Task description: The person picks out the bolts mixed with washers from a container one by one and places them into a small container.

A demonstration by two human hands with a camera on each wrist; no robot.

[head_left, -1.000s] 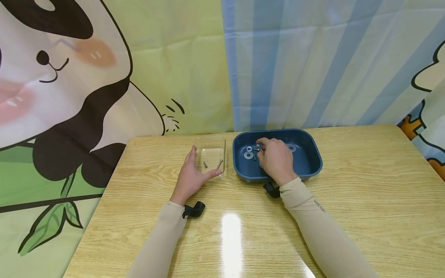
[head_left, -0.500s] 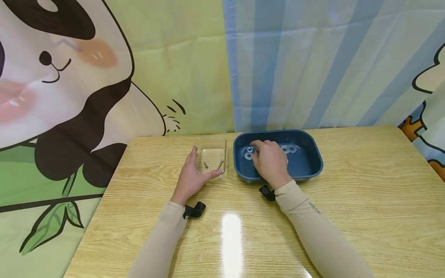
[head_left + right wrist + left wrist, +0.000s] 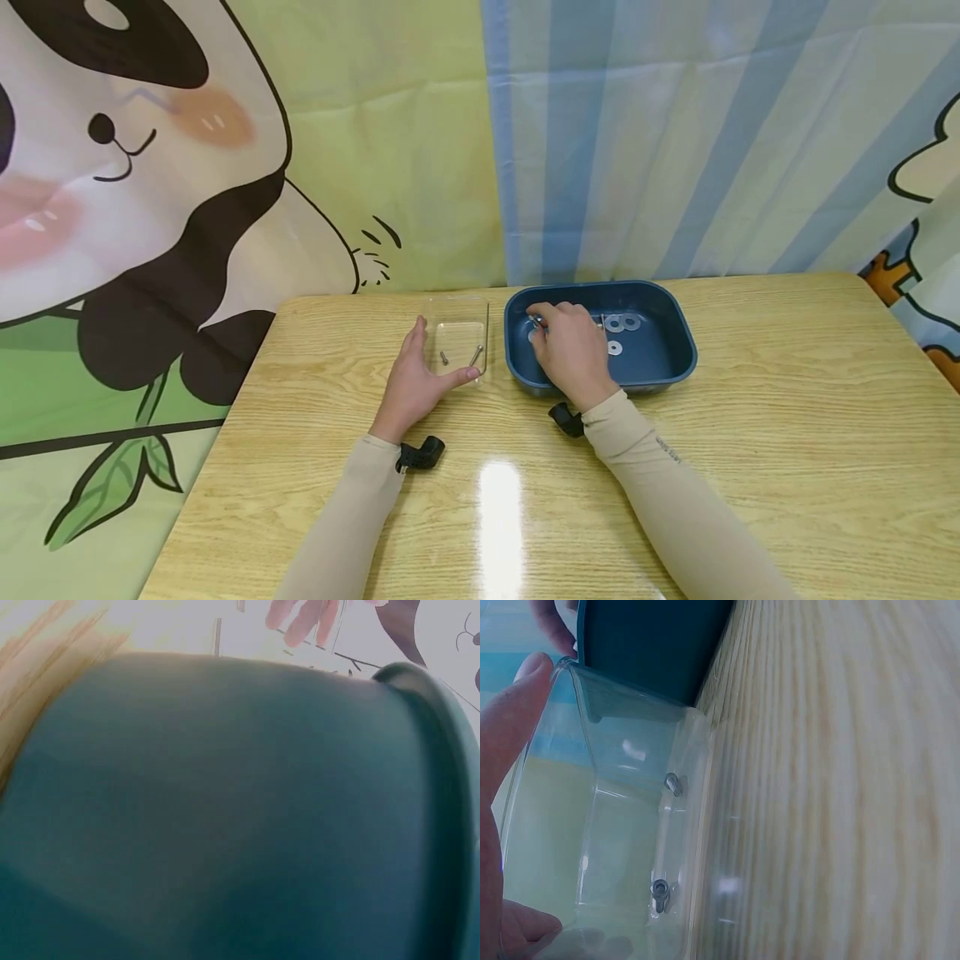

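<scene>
My left hand [image 3: 417,379] spans the near left corner of a clear plastic box [image 3: 459,308], thumb along its near side and fingers along its left side, all fairly straight. In the left wrist view the thumb tip lies at the rim. Inside the box are a short screw [image 3: 444,357] and a longer screw [image 3: 476,355]. My right hand [image 3: 573,354] reaches into a blue tub [image 3: 656,358] and pinches a small shiny metal piece, seemingly a screw [image 3: 535,320], mostly covered by the fingers. Several flat washers [image 3: 632,322] lie on the tub floor.
The wooden table [image 3: 787,400] carries both containers near its back edge, the box left of the tub with a narrow gap between. A printed curtain [image 3: 420,150] hangs behind. In the right wrist view the tub's outer wall [image 3: 225,787] blocks most of the sight.
My right hand has shifted left within the tub, uncovering washers and a thin screw to its right. The metal piece at its fingertips has moved along with it. My left hand stays at the box.
</scene>
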